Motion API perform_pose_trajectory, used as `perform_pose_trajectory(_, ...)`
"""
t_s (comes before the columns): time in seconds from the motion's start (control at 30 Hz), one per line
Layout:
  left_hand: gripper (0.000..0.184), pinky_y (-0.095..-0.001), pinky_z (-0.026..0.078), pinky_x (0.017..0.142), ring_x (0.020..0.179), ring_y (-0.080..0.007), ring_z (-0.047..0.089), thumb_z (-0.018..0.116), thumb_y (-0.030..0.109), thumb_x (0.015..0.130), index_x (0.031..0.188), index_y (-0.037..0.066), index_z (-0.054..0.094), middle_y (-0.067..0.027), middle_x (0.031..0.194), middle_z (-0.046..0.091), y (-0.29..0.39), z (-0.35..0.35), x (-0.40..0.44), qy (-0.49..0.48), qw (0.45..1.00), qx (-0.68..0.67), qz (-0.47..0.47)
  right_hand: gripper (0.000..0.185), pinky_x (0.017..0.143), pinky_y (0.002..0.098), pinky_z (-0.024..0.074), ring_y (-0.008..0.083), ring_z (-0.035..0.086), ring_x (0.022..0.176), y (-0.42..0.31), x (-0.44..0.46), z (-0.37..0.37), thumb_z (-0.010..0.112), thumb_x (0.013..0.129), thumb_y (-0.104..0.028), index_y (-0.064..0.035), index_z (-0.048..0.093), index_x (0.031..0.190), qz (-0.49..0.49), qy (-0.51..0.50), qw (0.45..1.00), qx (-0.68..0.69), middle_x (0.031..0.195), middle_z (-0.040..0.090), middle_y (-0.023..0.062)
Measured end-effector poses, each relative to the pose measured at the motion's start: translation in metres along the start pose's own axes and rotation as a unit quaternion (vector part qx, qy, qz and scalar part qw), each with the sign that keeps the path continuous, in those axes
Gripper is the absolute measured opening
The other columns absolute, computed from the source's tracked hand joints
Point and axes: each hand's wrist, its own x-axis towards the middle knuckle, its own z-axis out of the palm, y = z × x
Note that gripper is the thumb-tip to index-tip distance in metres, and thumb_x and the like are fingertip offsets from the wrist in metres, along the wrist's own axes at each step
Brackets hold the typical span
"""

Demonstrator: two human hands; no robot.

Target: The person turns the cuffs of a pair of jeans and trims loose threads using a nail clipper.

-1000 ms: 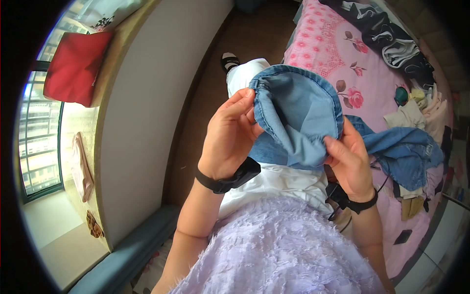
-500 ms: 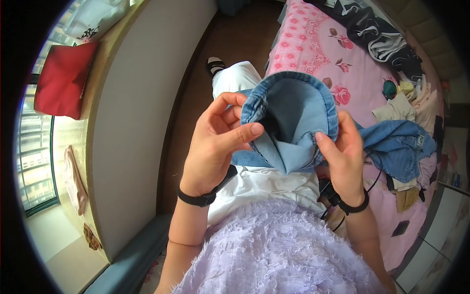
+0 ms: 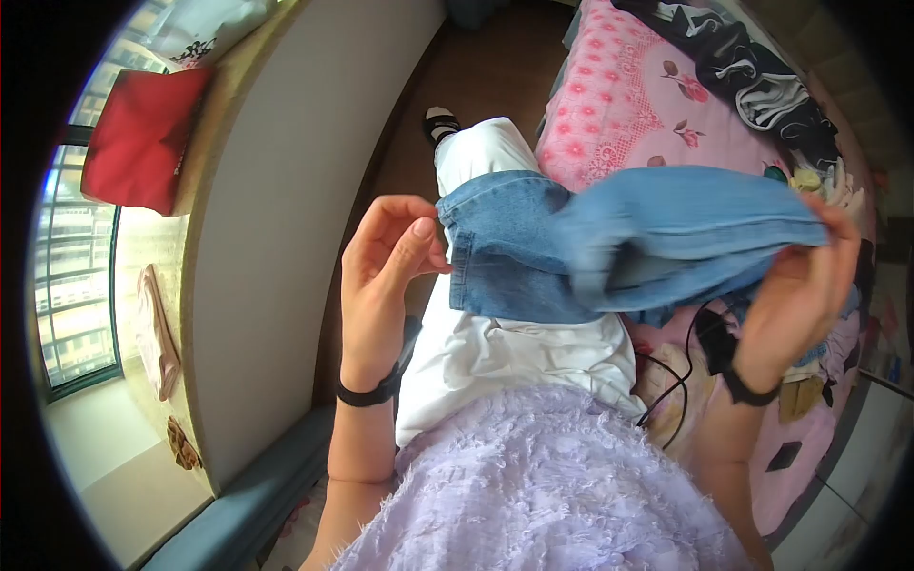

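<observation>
Blue denim jeans (image 3: 514,247) stretch from left to right above my white-trousered lap, with part of the fabric blurred by motion. My right hand (image 3: 809,276) pinches the far right end of a denim leg between thumb and fingers. At the other end, my left hand (image 3: 395,252) is beside a denim edge, its fingers curved and apart from the thumb. Its fingertips are close to the fabric, and no grip on it shows.
On the right, a pink floral bed (image 3: 619,95) holds dark clothes (image 3: 762,86), a pile of light clothes (image 3: 838,186) and a black cable (image 3: 684,381). A red cushion (image 3: 143,143) and a pale cloth (image 3: 152,333) lie on the window sill at left.
My right hand has moved right, drawing a denim leg out sideways. The round leg opening once held by both hands is no longer between them. My left hand has come off the fabric.
</observation>
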Motion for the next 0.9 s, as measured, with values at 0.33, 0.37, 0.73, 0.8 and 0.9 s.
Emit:
perform_pose_trajectory(0.33,0.039,-0.0246,0.044,0.090,0.099,-0.0091,0.059,0.059,0.034,0.103,0.114,-0.002,0.066,-0.0030,0.106,0.067,-0.033,-0.019,-0.003,-0.059,0.977,0.169,-0.118,0.050,0.100,0.0309,0.0470,0.0233,0.059,0.123,0.009,0.004,0.003,0.058,0.096,0.003,-0.0002,0.040,0.142,-0.083,-0.124,0.980,-0.132,0.141,0.049,0.0124)
perform_pose_trajectory(0.37,0.040,-0.0230,0.043,0.089,0.098,-0.0075,0.057,0.060,0.034,0.103,0.115,-0.003,0.066,-0.0022,0.105,0.067,-0.037,-0.016,-0.003,-0.067,0.971,0.185,-0.134,0.047,0.091,0.0255,0.0496,0.0200,0.062,0.115,0.011,-0.003,0.007,0.059,0.095,0.002,0.0007,0.043,0.139,-0.045,-0.178,0.976,-0.114,0.139,0.050,0.0118)
perform_pose_trajectory(0.73,0.045,-0.0428,0.047,0.095,0.113,-0.0388,0.057,0.074,0.012,0.088,0.130,0.003,0.060,-0.0218,0.126,0.054,-0.018,0.059,-0.020,-0.307,0.899,0.297,0.096,0.046,0.074,0.0378,0.0478,0.0245,0.055,0.078,0.032,-0.067,0.054,0.073,0.091,-0.035,-0.0006,0.054,0.116,0.162,-0.448,0.867,-0.146,0.090,0.057,0.0141)
perform_pose_trajectory(0.8,0.041,-0.0425,0.049,0.093,0.109,-0.0386,0.060,0.073,0.013,0.088,0.126,0.002,0.063,-0.0217,0.124,0.057,-0.010,0.064,-0.021,-0.303,0.901,0.301,0.077,0.041,0.075,0.0382,0.0477,0.0248,0.055,0.080,0.048,-0.071,0.051,0.072,0.090,-0.029,-0.0011,0.054,0.115,0.153,-0.437,0.871,-0.163,0.088,0.056,0.0138)
perform_pose_trajectory(0.9,0.028,-0.0370,0.053,0.086,0.100,-0.0288,0.066,0.073,0.006,0.087,0.113,-0.001,0.068,-0.0164,0.115,0.065,-0.013,0.061,-0.021,-0.229,0.937,0.244,0.097,0.034,0.076,0.0365,0.0491,0.0248,0.058,0.084,0.060,-0.069,0.044,0.071,0.085,-0.009,-0.0022,0.054,0.113,0.116,-0.401,0.891,-0.178,0.098,0.056,0.0127)
